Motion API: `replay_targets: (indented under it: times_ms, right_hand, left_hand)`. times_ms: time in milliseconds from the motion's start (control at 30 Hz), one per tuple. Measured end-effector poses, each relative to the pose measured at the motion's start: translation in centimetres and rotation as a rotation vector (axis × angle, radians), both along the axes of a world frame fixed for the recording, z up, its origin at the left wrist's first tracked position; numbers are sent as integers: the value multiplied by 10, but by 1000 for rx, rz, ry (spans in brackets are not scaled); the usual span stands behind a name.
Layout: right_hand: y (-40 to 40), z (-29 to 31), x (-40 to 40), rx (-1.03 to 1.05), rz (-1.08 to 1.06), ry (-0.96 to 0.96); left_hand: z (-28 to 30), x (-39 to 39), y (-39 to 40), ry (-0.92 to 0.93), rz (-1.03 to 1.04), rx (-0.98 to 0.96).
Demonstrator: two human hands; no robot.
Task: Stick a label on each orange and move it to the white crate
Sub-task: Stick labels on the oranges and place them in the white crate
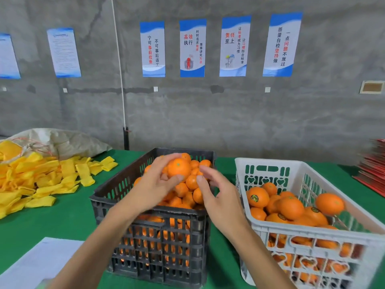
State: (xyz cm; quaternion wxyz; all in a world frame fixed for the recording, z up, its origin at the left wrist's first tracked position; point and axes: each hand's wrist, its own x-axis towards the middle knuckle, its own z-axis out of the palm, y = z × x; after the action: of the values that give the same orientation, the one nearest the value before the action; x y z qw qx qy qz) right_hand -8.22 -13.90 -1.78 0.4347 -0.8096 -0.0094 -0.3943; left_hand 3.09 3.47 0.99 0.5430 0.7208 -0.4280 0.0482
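Orange fruit sits gripped in our left hand [155, 184]: one orange [178, 168] raised above the black crate [145, 207], fingers curled round it. Our right hand [216, 197] hovers just beside the fruit, fingers loosely spread, holding nothing. Right of the black crate stands the white crate [312, 230] with labelled oranges [291, 207]. Left of the black crate lie yellow foam sleeves [41, 180] on the green table [68, 222].
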Motion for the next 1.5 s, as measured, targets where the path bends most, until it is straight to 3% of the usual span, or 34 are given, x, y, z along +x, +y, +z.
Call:
replay_targets:
  times_ms: [167,267,400,500,567,633,733,867,1067,1300,1500]
  right_hand:
    - [0,-13,-35,49,-41,-188]
    - [-12,-44,-60,96,-65,-196]
    - [-26,-99,-86,199,-45,-111]
    - [-36,-138,-95,304,-35,24]
    - [-43,-165,-98,349,-57,161]
    - [-52,-190,-100,255,-53,333]
    - [-59,-223,-105,-103,-4,538]
    - [-58,-242,-105,-312,21,597]
    - [-62,-244,-108,-307,50,575]
    - [-62,-242,-105,34,76,571]
    - [-54,-241,-109,-93,73,566]
  left_hand:
    - [-29,-79,-25,132,-198,-205]
    - [-60,-99,-35,158,-226,-180]
    - [-111,-110,-49,209,-258,-32]
    - [-157,-115,-56,185,-171,68]
    - [-190,-119,-53,291,-222,110]
    - [-219,-121,-46,449,-272,73]
    - [-250,-120,-39,617,-205,14]
    - [-272,-121,-36,750,-198,-69]
    - [-278,-124,-35,701,-205,-58]
    - [-275,-129,-31,508,-211,192]
    - [-277,-130,-31,449,-183,185]
